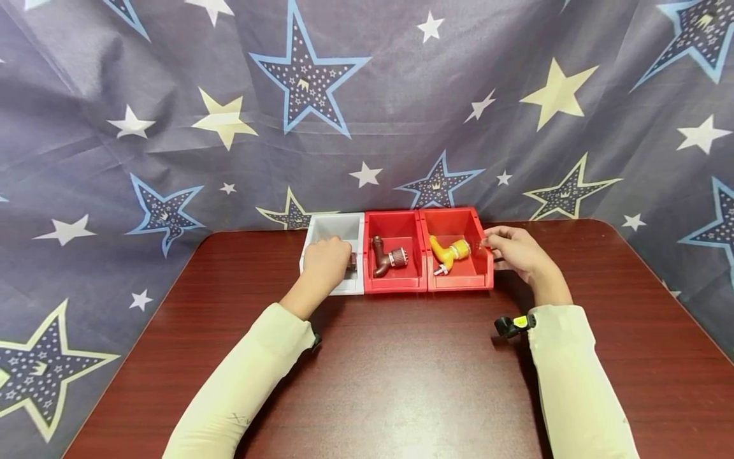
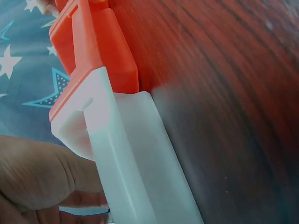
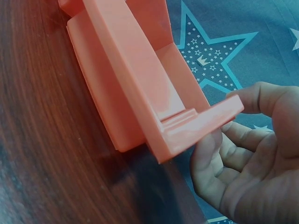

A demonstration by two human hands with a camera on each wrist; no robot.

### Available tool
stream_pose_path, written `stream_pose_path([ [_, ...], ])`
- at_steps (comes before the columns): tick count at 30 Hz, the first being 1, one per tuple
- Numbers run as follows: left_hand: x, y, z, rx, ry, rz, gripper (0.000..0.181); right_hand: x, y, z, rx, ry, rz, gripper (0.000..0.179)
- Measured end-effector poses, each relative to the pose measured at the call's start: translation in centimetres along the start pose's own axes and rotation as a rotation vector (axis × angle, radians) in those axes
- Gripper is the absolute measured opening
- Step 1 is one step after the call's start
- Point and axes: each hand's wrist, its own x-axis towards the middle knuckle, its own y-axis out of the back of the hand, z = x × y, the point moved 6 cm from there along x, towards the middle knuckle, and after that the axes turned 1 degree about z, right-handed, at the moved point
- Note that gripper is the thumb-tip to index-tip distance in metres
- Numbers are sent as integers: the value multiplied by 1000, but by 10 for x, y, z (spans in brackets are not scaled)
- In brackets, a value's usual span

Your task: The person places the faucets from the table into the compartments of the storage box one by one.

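My left hand (image 1: 327, 261) reaches down into the white bin (image 1: 348, 287), fingers curled around a brown tap (image 1: 352, 261); only the tap's ribbed end shows beside the hand. In the left wrist view the thumb (image 2: 42, 172) and fingers go behind the bin's front wall. On the right, my right hand (image 1: 520, 256) pinches the outer side wall of a red bin (image 1: 459, 282), as the right wrist view also shows. A yellow tap (image 1: 450, 252) with a silvery spout lies in that bin. Between the two, another red bin (image 1: 395, 284) holds a second brown tap (image 1: 387, 256).
The three bins stand side by side near the back of a dark red wood-grain table (image 1: 413, 363). Behind the table hangs a grey cloth with stars (image 1: 367, 127). A black wrist camera (image 1: 513, 324) sits at the right cuff.
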Motion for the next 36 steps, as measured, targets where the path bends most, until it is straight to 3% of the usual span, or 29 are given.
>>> stream_pose_path([
  [14,1,-6,-1,-6,8,-38,8,0,0,-2,-9,-4,2,42],
  [36,-9,12,0,52,-34,62,29,-2,0,0,13,-11,-9,44],
])
